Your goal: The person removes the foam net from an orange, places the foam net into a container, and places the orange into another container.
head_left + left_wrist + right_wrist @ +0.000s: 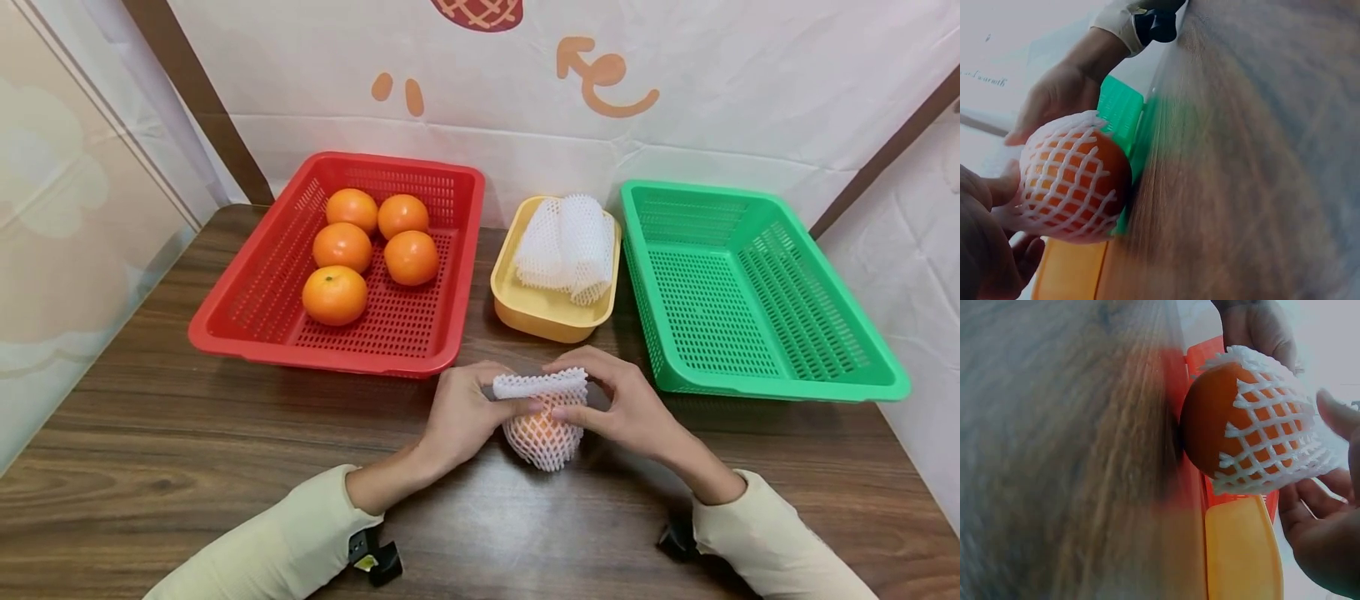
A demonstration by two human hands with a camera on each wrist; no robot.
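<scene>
An orange [1207,422] sits inside a white foam net sleeve [546,442] on the table, in front of the baskets. The orange's underside shows bare in both wrist views. My left hand [467,412] holds the sleeve's upper left side, thumb in front and fingers mostly hidden behind the net. On the other side, my right hand [626,404] grips the sleeve's upper right, its thumb pressed to the front of the net. The sleeve's top edge stands folded above the fruit between both hands. In the left wrist view the net sleeve [1066,178] covers the side facing the hands.
A red basket [322,358] with several oranges [335,295] stands at the back left. Behind the hands is a yellow tray [551,321] holding more foam nets [566,246]. At the right stands a green basket [712,312]. Dark wood table [187,450] lies underneath.
</scene>
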